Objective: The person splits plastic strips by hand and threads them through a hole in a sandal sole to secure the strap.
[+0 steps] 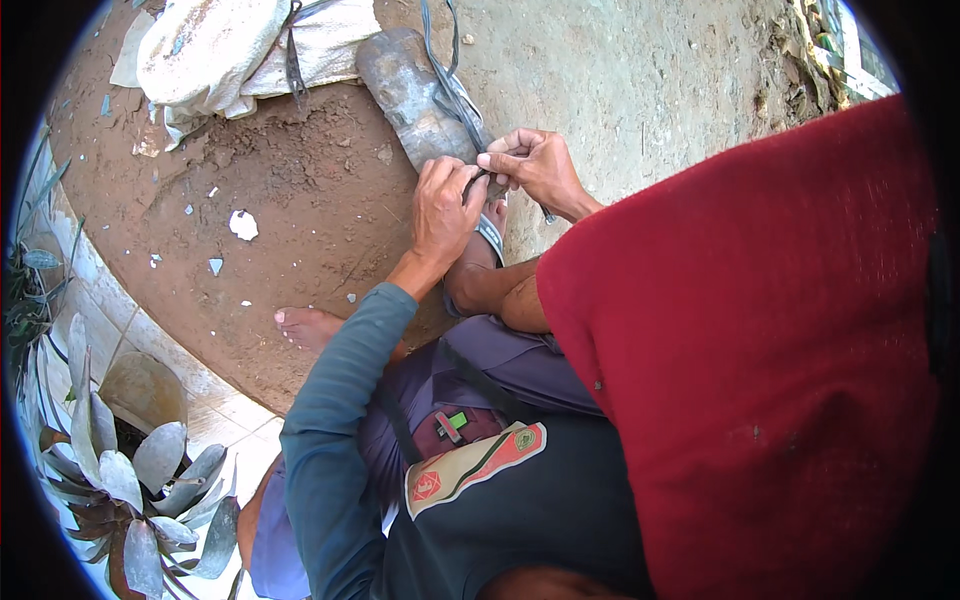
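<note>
Both my hands meet at the near end of a worn, greyish block that looks like a log [408,92]. A long dark strip [462,108], like rubber or a strap, runs along the block from the upper edge down to my fingers. My left hand [440,205] is closed, with thumb and fingers pinching the strip. On the right, my right hand [540,165] grips the same strip between thumb and forefinger. A short end of it [547,214] hangs below that hand. My fingers partly hide where the strip crosses. My sandalled foot [488,235] is just below.
White sacks [215,50] lie at the upper left on brown soil. Pale fragments [243,225] are scattered there. A tiled edge [175,345] curves along the left, near a leafy plant [150,480]. Red cloth [740,330] covers my right arm. My bare foot [308,327] rests on the soil.
</note>
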Available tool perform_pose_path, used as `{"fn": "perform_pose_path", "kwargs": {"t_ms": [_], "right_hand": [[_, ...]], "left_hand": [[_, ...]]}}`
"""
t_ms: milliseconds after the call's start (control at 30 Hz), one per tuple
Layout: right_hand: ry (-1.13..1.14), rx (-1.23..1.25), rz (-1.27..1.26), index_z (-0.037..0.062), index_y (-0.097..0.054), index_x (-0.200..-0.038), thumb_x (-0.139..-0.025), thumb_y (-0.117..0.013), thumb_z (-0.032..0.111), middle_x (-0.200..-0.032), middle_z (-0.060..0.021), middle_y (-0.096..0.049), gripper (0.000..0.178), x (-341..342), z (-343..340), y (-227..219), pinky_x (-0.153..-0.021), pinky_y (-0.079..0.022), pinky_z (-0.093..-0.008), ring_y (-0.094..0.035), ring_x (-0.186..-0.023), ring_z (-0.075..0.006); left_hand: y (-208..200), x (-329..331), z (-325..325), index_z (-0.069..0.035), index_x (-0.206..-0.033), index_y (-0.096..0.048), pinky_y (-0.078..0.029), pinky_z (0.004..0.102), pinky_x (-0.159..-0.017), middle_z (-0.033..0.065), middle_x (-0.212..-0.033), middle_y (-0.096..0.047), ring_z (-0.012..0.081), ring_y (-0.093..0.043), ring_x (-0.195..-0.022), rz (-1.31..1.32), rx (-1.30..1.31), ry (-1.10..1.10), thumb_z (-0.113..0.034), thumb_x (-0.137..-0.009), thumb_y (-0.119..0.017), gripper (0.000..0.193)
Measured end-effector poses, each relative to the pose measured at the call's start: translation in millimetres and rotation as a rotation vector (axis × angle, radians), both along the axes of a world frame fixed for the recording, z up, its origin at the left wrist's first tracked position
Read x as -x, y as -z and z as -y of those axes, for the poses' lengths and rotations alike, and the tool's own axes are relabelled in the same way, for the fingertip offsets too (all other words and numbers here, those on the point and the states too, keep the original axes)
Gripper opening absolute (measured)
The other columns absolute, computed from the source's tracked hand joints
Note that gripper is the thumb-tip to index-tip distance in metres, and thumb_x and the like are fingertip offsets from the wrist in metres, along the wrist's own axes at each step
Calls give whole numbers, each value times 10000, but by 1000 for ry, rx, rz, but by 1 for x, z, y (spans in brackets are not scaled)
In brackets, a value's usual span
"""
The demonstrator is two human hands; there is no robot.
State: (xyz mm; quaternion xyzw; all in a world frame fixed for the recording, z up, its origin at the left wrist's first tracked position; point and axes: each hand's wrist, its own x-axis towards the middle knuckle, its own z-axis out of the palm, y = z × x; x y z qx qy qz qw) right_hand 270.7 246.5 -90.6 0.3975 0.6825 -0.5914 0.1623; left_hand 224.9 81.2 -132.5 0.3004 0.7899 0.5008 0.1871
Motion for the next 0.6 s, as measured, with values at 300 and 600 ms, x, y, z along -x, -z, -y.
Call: {"fn": "perform_pose_path", "kwargs": {"t_ms": [300, 600], "right_hand": [[-685, -513, -389, -27, -673, -982, -851, -675, 52, -869, -148, -663, 153, -4, 1, -7, -662, -528, -387, -653, -763, -303], [-1091, -667, -479, -12, -637, -986, -818, -657, 50, -878, -130, -584, 180, -4, -8, -9, -698, -521, -405, -616, -842, -322]], "left_hand": [[10, -6, 4, 29, -985, -646, -479, 433, -831, 169, -984, -618, 353, -581, -931, -83, -47, 26, -34, -823, -654, 174], [13, -5, 4, 25, -1008, -604, -484, 418, -847, 163, -991, -598, 341, -570, -940, -239, -11, 87, -37, -811, -655, 213]]}}
